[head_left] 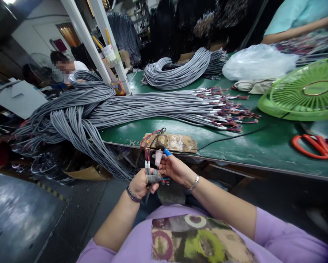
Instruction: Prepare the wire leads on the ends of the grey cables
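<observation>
Left hand: the left hand (141,183) is closed, thumb and fingers pinching grey cable ends (153,178); colored wires fan out on their right side.
White-sleeved ends: two white-sleeved ends (147,166) stand upright at the left hand's fingers, colored wires at their tops.
Right hand: the right hand (176,170) is partly curled beside the colored wires, a blue cover (167,152) on one fingertip and a pale pink cover (158,157) on another finger; whether it pinches a wire cannot be told.
Worn board: a brown board (184,143) lies at the near edge of the green bench (128,134), just beyond the hands, with a small lumpy fixture (161,141) and thin red and black leads on it.
Black cord: it (229,138) runs from near the board to the right across the bench.
Long bundle: grey cables (153,106) lie across the bench, stripped ends to the right, others draping over the edge at left.
Right side: orange-red scissors (313,146) lie near a green fan (317,87).
Farther back: a coiled grey bundle (177,73), a plastic bag (259,64), and a person in teal (292,18).
</observation>
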The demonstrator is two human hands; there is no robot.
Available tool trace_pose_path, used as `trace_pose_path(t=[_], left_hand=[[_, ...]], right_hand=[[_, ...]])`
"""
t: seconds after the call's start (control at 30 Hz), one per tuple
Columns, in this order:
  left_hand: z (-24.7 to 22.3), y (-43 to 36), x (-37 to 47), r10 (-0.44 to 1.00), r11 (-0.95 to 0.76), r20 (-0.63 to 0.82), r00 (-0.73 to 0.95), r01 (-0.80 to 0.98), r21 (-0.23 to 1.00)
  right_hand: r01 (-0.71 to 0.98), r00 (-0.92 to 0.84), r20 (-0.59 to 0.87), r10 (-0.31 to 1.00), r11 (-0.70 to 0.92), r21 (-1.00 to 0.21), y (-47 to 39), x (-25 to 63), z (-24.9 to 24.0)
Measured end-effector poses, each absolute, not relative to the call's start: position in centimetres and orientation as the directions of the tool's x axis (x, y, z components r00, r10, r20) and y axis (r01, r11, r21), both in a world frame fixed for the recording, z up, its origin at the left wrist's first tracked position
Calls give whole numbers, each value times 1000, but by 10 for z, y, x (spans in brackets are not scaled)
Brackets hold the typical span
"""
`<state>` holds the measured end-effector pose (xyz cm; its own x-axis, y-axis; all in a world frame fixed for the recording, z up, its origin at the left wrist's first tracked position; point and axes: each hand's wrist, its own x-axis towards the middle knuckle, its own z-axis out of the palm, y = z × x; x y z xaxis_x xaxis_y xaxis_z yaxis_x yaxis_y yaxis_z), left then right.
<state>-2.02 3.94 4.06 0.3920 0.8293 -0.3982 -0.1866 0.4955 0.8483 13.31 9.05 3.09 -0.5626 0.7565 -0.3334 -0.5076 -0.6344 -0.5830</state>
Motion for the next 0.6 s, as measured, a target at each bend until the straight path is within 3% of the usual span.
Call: trace_pose_path(t=[0.3,0.47,0.6], left_hand=[[47,25,-8,930,359,-322,174,-257,897],[46,28,-7,938,345,-315,146,-277,897],[41,30,-7,935,354,-322,151,-302,885]], right_hand=[[-517,-489,-258,833,-515,-683,91,130,30],[-527,-425,-178,887,-403,-749,92,125,18],[-551,-492,-205,846,-485,-679,95,121,16]])
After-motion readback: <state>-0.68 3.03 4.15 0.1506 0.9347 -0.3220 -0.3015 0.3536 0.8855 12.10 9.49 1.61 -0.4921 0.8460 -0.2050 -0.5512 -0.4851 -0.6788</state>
